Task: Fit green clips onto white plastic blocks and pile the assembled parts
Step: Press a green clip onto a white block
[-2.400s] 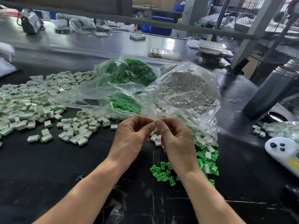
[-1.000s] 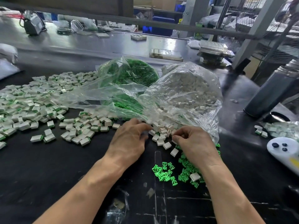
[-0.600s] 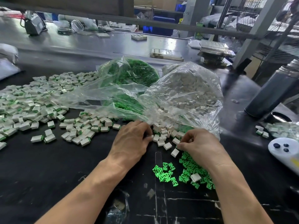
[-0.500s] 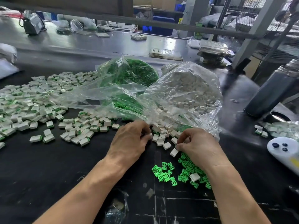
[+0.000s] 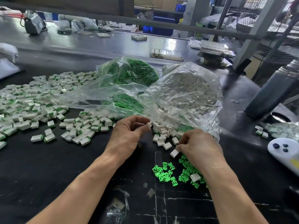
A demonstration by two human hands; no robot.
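Note:
My left hand point(image 5: 129, 131) is lifted slightly off the table and pinches one white block point(image 5: 148, 125) between thumb and fingers. My right hand point(image 5: 199, 146) rests lower, fingers curled in over the loose green clips point(image 5: 163, 172); its fingertips sit right beside a white block point(image 5: 174, 153), and whatever is inside the fingers is hidden. Several loose white blocks point(image 5: 163, 136) lie between the hands at the mouth of the clear bag of white blocks point(image 5: 186, 94). The pile of assembled parts point(image 5: 32, 102) spreads to the left.
A clear bag of green clips point(image 5: 129, 73) lies behind the left hand. A dark bottle point(image 5: 271, 91) and a white controller point(image 5: 283, 149) are at the right, with a few more parts point(image 5: 260, 131) near them. Crumpled plastic point(image 5: 116, 207) lies at the front.
My left hand has risen from the loose blocks with one white block pinched in it. My right hand stays low over the green clips, fingers curled tighter.

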